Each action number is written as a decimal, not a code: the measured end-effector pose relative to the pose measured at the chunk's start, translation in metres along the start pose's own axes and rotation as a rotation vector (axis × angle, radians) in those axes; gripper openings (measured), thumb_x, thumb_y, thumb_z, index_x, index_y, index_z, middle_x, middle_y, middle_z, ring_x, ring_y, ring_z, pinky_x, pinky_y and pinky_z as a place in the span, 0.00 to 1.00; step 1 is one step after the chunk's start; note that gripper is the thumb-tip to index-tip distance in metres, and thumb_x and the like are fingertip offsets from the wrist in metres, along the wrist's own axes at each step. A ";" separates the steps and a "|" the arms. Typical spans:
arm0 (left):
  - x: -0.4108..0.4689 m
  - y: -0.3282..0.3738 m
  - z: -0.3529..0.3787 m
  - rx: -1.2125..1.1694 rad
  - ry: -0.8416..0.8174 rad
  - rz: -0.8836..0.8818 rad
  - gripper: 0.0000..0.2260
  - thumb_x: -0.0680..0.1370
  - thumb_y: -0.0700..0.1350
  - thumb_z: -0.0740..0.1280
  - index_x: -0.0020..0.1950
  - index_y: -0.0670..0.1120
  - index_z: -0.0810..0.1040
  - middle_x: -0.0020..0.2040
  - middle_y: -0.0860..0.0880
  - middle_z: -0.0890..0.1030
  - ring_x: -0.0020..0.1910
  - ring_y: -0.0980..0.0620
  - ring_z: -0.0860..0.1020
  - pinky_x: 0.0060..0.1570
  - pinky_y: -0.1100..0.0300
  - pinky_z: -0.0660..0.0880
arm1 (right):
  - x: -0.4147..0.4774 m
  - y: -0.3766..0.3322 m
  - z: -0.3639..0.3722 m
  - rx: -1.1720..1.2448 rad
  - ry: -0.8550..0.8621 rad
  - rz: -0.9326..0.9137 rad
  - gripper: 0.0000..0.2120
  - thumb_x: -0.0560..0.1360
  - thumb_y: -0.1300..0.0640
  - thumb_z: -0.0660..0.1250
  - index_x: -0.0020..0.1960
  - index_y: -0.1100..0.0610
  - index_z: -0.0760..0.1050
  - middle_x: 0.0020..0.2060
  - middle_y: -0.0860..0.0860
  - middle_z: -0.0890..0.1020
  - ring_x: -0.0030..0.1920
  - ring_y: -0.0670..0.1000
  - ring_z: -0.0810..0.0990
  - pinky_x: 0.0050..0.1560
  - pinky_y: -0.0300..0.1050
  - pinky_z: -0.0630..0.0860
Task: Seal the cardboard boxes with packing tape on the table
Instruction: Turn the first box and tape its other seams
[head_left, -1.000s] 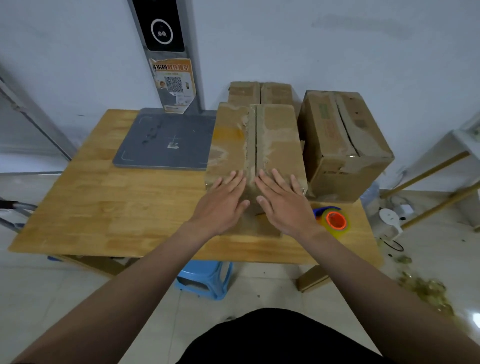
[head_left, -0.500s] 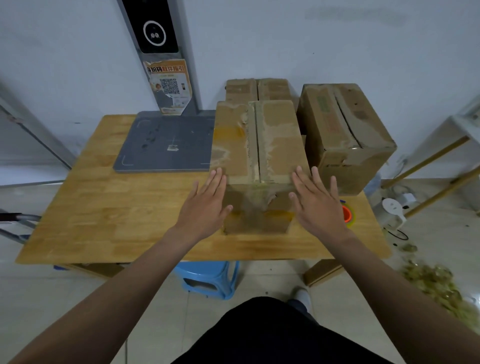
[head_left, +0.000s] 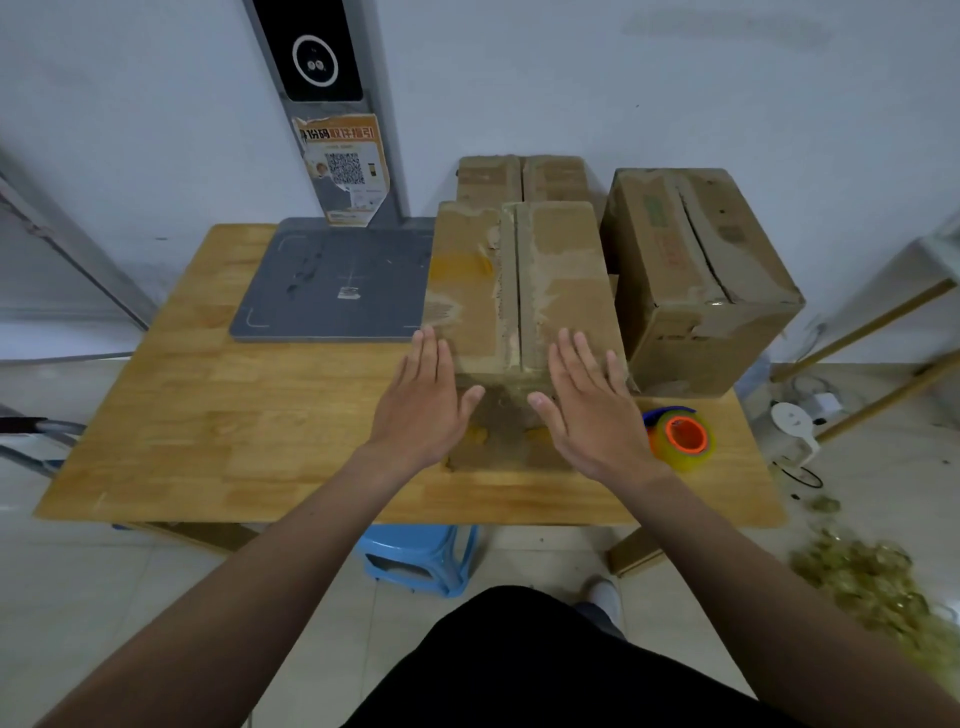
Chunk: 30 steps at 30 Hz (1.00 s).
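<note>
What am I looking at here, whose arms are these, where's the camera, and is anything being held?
There is no machine here: these are a person's bare arms, filmed by a camera worn on the head, looking forward and down. The left hand and right hand are open, fingers straight, at the near end of a box, and they grip nothing. It stands on a table, with a second box behind it and a third box to its right. A tape roll lies beside the right hand. A grey pad lies to the left.

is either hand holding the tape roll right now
No, the tape roll lies on the table beside the front box, and the left hand and right hand are both spread flat at that box.
</note>
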<state>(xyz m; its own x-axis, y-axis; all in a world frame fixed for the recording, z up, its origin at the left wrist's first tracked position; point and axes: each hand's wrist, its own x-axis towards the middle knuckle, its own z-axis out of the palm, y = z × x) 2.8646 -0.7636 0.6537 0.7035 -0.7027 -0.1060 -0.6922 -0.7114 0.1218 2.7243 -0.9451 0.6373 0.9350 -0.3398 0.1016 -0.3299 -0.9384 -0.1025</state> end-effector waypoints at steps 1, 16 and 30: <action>0.001 0.001 0.000 -0.025 -0.009 -0.019 0.39 0.83 0.65 0.42 0.83 0.38 0.41 0.83 0.39 0.38 0.82 0.44 0.37 0.81 0.47 0.46 | -0.002 0.001 0.001 -0.004 0.009 0.059 0.38 0.82 0.34 0.35 0.82 0.59 0.47 0.82 0.55 0.46 0.81 0.52 0.40 0.80 0.58 0.44; 0.029 0.018 -0.009 -0.737 0.102 -0.443 0.43 0.82 0.62 0.64 0.84 0.46 0.41 0.82 0.46 0.60 0.78 0.42 0.64 0.69 0.47 0.69 | 0.028 0.004 -0.024 0.556 0.061 0.538 0.38 0.84 0.47 0.60 0.81 0.66 0.45 0.80 0.60 0.56 0.79 0.59 0.58 0.75 0.55 0.61; 0.021 0.004 -0.004 -0.902 -0.021 -0.404 0.48 0.78 0.65 0.67 0.84 0.51 0.37 0.85 0.50 0.51 0.81 0.44 0.58 0.73 0.47 0.64 | 0.020 0.030 -0.015 0.765 -0.153 0.587 0.43 0.82 0.36 0.52 0.79 0.53 0.27 0.80 0.60 0.57 0.77 0.65 0.60 0.72 0.61 0.62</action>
<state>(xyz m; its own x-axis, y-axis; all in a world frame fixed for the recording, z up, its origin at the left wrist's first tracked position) 2.8773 -0.7810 0.6555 0.8510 -0.4151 -0.3218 -0.0123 -0.6283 0.7779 2.7314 -0.9815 0.6512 0.6738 -0.6776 -0.2948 -0.6254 -0.3105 -0.7159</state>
